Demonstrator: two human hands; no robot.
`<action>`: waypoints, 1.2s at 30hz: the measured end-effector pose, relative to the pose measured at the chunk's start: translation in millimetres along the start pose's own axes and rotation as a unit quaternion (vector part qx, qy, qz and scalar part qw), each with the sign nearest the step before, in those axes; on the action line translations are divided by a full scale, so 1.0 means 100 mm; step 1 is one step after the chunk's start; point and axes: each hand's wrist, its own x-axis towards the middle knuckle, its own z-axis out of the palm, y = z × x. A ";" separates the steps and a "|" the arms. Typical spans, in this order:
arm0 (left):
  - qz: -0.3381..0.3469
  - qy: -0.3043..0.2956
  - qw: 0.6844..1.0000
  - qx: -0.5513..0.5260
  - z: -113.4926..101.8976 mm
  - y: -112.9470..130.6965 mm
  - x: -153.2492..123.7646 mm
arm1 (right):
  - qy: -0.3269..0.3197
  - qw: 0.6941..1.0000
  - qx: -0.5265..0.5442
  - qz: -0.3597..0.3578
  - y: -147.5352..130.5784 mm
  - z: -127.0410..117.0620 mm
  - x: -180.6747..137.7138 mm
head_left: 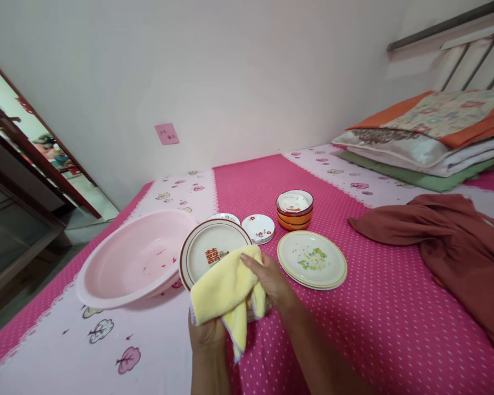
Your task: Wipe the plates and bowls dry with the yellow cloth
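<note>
A white plate [203,249] with a dark red rim and a red character is held up, tilted toward me. A yellow cloth [222,285] with a pale purple edge drapes over its lower right part. My left hand [207,333] grips the plate from below, its fingers mostly hidden by cloth and plate. At the plate's right side, my right hand [273,281] is closed on the cloth, thumb on top. Part of another rim shows under the cloth, close to the bed.
Left of the plate sits a large pink basin [119,252]. Beyond are small flowered plates [258,226] and stacked orange bowls [295,219]. To the right lie yellow-rimmed plates [313,258], a reddish-brown garment [444,241] and folded bedding [432,137], all on a pink bedspread [374,329].
</note>
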 end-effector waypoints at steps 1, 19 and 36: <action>-0.018 0.010 1.000 0.001 -0.01 0.02 0.01 | -0.016 0.999 -0.041 -0.012 -0.09 -0.05 -0.01; 0.021 0.105 0.994 -0.006 0.54 0.04 -0.04 | 0.021 0.928 -0.299 -0.221 -0.79 -0.36 -0.23; -0.205 0.001 0.979 0.002 0.54 -0.41 -0.16 | 0.157 0.860 -0.280 -0.398 -0.23 0.15 -0.17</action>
